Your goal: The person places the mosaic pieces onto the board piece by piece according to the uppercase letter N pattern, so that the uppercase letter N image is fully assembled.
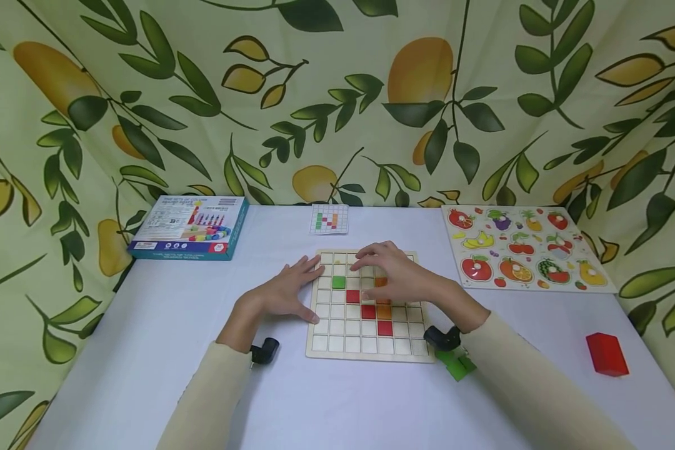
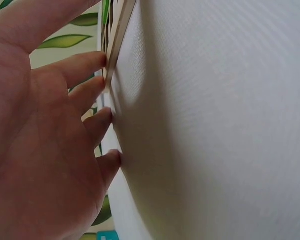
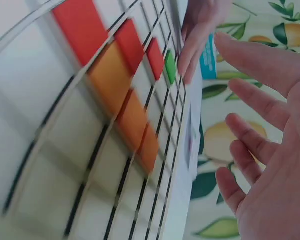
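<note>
Frame centre: left hand (image 1: 285,290), grip wide, touching left edge of grid board (image 1: 365,358); right hand (image 1: 398,275) over orange tiles (image 1: 383,311), grip wide. Green tiles (image 1: 457,369) lower right of centre.

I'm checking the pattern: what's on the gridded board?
One green tile, three red tiles and three orange tiles show. In the head view, the right hand hides part of the gridded board.

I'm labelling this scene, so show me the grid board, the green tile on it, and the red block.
Grid board (image 1: 336,344): head view, a bare cell near its lower edge.
Green tile (image 1: 339,282): head view, middle of its top face.
Red block (image 1: 606,354): head view, middle of its visible surface.
</note>
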Available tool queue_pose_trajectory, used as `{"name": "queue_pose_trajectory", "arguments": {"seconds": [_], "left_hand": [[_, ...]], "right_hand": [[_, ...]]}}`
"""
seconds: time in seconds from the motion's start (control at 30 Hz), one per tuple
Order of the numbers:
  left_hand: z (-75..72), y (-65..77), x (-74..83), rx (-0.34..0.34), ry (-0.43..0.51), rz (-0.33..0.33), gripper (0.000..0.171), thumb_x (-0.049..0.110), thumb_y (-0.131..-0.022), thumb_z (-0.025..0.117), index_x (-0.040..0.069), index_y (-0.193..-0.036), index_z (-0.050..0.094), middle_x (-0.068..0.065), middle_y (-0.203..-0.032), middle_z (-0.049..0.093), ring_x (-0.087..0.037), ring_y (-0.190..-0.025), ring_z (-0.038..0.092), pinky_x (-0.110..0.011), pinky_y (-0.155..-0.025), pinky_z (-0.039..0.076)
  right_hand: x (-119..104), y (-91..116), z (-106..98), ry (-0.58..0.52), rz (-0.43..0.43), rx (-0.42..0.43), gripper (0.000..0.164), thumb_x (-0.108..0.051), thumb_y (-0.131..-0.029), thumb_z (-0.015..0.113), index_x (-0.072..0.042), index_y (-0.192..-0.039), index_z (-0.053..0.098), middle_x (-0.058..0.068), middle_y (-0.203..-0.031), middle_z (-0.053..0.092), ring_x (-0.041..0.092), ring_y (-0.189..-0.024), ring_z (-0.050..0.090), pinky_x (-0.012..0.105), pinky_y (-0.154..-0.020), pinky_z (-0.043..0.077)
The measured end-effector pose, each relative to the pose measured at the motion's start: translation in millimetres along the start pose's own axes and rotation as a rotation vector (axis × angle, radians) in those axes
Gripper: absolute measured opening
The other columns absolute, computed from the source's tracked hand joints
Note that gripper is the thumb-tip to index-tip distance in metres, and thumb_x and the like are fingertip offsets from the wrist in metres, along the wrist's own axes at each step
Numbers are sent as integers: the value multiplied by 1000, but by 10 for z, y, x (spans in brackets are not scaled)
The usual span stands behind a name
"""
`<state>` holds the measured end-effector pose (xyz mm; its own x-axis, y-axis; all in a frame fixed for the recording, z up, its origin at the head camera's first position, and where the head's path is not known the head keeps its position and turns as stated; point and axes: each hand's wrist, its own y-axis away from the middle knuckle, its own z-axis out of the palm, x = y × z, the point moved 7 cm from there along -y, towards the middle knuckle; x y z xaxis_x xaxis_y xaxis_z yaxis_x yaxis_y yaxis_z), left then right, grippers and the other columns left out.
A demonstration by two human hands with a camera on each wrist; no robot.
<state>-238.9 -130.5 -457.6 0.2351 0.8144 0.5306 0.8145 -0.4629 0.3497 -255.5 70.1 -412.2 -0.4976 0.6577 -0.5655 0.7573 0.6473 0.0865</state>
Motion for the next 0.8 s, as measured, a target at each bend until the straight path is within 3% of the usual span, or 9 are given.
{"name": "queue_pose_trajectory", "arguments": {"seconds": [0.23, 0.63, 0.8], "left_hand": [[6, -2, 16, 0, -3, -2, 111, 44, -72, 89, 16, -162, 29, 2, -175, 9, -28, -164, 1, -55, -133, 5], [3, 8, 44, 1, -5, -29, 109, 42, -74, 88, 18, -162, 29, 2, -175, 9, -27, -164, 0, -56, -133, 6], [-2, 13, 45, 0, 1, -27, 109, 41, -74, 88, 18, -162, 29, 2, -175, 9, -27, -164, -1, -57, -132, 5]], "right_hand": [[260, 347, -70, -35, 28, 39, 58, -30, -78, 89, -19, -131, 68, 6, -145, 55, 30, -137, 40, 57, -110, 47], [667, 935, -348, -71, 92, 63, 60, -29, -76, 91, -21, -130, 67, 4, -138, 63, 31, -133, 53, 60, -107, 50], [792, 1134, -388, -78, 112, 60, 58, -30, -75, 91, -21, -128, 68, -2, -133, 67, 24, -127, 59, 47, -102, 55]]}}
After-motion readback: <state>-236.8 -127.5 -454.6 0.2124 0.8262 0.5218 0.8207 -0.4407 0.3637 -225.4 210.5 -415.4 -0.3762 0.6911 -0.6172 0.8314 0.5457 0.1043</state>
